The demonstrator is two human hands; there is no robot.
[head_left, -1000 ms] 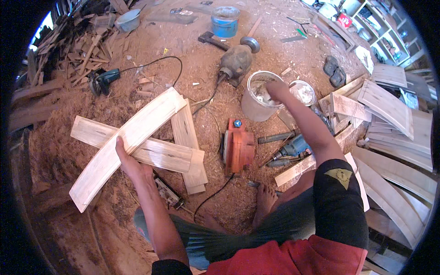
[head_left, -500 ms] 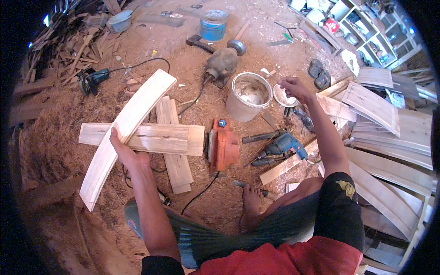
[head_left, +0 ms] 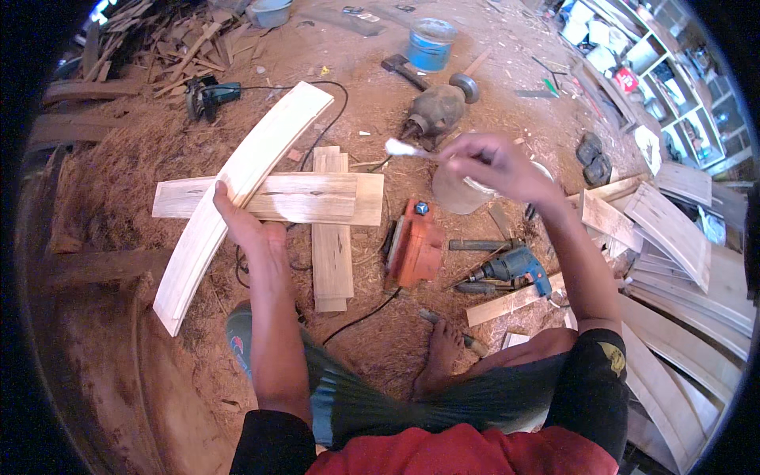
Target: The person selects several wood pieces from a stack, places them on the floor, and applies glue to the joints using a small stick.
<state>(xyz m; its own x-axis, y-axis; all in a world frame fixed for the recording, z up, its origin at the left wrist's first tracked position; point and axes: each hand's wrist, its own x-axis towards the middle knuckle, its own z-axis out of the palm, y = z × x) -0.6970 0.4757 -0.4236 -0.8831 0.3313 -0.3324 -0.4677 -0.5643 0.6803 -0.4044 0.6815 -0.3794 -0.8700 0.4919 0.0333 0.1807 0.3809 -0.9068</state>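
While the left hand [head_left: 252,227] clasps one curved board [head_left: 242,179] at ten o'clock, the right hand [head_left: 492,165] pinches one white-tipped stick [head_left: 404,149] toward one; one blue drill [head_left: 507,265] lies just past three.

One bare left hand [head_left: 252,229] and one bare right hand [head_left: 499,168], two in all. One slim white-tipped applicator [head_left: 402,148]. Three crossed sets of long, pale wooden boards [head_left: 257,158]; boards per set cannot be told. One blue-and-black drill [head_left: 507,267], one orange electric planer [head_left: 416,247], one blue cylindrical bucket [head_left: 431,47], one off-white plastic bucket [head_left: 457,193], one pale blue basin [head_left: 270,13], one green-and-black corded power tool [head_left: 214,95].
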